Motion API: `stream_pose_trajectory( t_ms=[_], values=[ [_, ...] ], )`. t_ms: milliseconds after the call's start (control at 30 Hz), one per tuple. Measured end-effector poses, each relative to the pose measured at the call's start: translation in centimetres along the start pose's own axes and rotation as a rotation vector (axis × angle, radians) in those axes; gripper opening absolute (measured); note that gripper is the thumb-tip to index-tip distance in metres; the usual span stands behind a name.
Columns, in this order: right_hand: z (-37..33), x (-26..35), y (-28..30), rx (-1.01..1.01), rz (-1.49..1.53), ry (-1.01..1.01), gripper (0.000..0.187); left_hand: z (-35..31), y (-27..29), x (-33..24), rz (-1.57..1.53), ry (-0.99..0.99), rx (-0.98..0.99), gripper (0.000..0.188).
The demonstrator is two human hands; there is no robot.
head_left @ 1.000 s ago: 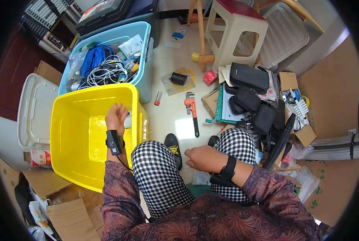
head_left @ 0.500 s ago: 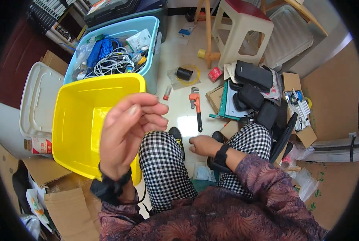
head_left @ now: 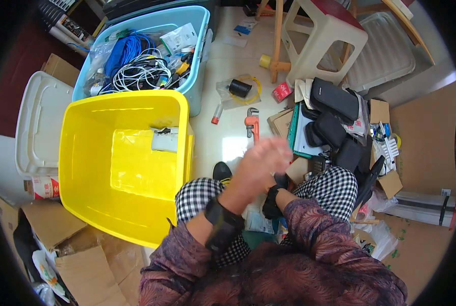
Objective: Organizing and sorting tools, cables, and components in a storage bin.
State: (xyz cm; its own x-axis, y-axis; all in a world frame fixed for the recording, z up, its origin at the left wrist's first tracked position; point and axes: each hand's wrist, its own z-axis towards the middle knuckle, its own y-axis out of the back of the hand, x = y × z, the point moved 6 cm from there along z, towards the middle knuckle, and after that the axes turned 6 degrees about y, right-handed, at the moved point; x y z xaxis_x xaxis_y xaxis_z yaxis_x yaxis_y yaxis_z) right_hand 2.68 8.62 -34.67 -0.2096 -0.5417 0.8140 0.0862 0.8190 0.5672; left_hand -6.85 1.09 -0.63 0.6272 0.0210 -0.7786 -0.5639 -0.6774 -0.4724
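Note:
My left hand [head_left: 258, 168] is smeared by motion and reaches across in front of my knees; its fingers are too blurred to read. Behind it lies most of my right hand [head_left: 270, 182], so only a sliver near the dark wrist strap [head_left: 275, 196] shows, and I cannot tell what it holds. Just beyond both hands a red-orange pipe wrench [head_left: 252, 121] lies on the floor, its handle covered by my left hand. To the left stands a yellow tub [head_left: 123, 204], with a small whitish packet [head_left: 165, 141] inside against its right wall.
Behind the yellow tub, a light blue bin [head_left: 204, 30] holds coiled cables [head_left: 141, 74]. Black cases [head_left: 335, 99] pile up on the right, near a cream stool [head_left: 322, 38]. A black roll [head_left: 239, 88] and a red-capped tube [head_left: 217, 114] lie on the floor. Cardboard [head_left: 93, 268] lies at lower left.
My left hand has swung right and down from over the yellow tub to my right hand, uncovering the packet and covering the wrench's handle. The view has shifted slightly.

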Motion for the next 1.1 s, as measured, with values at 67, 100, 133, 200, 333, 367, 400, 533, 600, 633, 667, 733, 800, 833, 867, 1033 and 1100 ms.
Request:
stream_pose_trajectory(
  t_ms=[67, 100, 133, 200, 333, 367, 400, 533, 600, 633, 667, 733, 800, 833, 867, 1033, 1100],
  values=[
    [0.6, 1.0, 0.8, 0.15, -0.097, -0.247, 0.025, 0.0, -0.6, 3.3, 0.33, 0.017, 0.14, 0.029],
    [1.0, 1.5, 1.6, 0.272, -0.2, -0.467, 0.023, -0.5, -1.9, 2.9, 0.512, -0.103, 0.229, 0.029],
    [1.8, 0.6, 1.7, 0.281, -0.303, -0.438, 0.026, -0.5, -2.2, 3.1, 0.512, -0.104, 0.237, 0.029],
    [2.4, -0.7, 1.7, 0.218, -0.291, -0.448, 0.026, -0.7, -2.9, 3.0, 0.9, -0.227, 0.206, 0.029],
    [4.1, -2.1, 0.9, 0.223, -0.274, -0.506, 0.04, -0.4, -2.2, 2.0, 1.216, -0.225, 0.18, 0.029],
    [4.4, -2.3, 0.7, 0.197, -0.302, -0.54, 0.044, -0.3, -2.1, 1.8, 1.217, -0.221, 0.179, 0.029],
    [4.5, -2.7, 0.5, 0.198, -0.298, -0.54, 0.044, 0.0, -1.9, 2.1, 1.196, -0.157, 0.191, 0.03],
    [5.3, -3.6, 0.4, 0.21, -0.355, -0.554, 0.052, 0.5, -1.6, 1.9, 1.161, -0.194, 0.164, 0.032],
    [6.0, -2.8, 0.5, 0.263, -0.402, -0.598, 0.049, 0.7, -1.5, 2.0, 1.14, -0.206, 0.152, 0.032],
    [6.3, -3.1, 0.1, 0.265, -0.396, -0.593, 0.049, 0.7, -1.5, 2.5, 1.147, -0.171, 0.17, 0.032],
    [6.5, -3.4, -0.2, 0.266, -0.406, -0.588, 0.048, 0.8, -1.4, 2.8, 1.153, -0.137, 0.189, 0.032],
    [6.1, -3.6, -0.2, 0.242, -0.395, -0.6, 0.047, 0.9, -1.1, 2.8, 1.163, -0.125, 0.19, 0.033],
    [6.4, -3.4, -0.6, 0.233, -0.368, -0.578, 0.048, 1.0, -1.0, 2.7, 1.172, -0.118, 0.184, 0.033],
    [6.7, -3.0, -0.8, 0.222, -0.34, -0.555, 0.049, 1.2, -0.7, 2.8, 1.173, -0.085, 0.169, 0.032],
    [6.8, -2.5, -0.7, 0.146, -0.29, -0.55, 0.043, 1.3, -0.5, 2.8, 1.174, -0.054, 0.153, 0.031],
    [7.1, -6.8, 0.3, -0.115, -0.055, -0.702, 0.039, 2.2, -0.5, 1.2, 1.161, -0.169, 0.096, 0.025],
    [7.5, -6.2, 1.6, -0.206, 0.023, -0.706, 0.034, 2.5, 0.1, 0.9, 1.161, -0.131, 0.068, 0.021]
  ],
)
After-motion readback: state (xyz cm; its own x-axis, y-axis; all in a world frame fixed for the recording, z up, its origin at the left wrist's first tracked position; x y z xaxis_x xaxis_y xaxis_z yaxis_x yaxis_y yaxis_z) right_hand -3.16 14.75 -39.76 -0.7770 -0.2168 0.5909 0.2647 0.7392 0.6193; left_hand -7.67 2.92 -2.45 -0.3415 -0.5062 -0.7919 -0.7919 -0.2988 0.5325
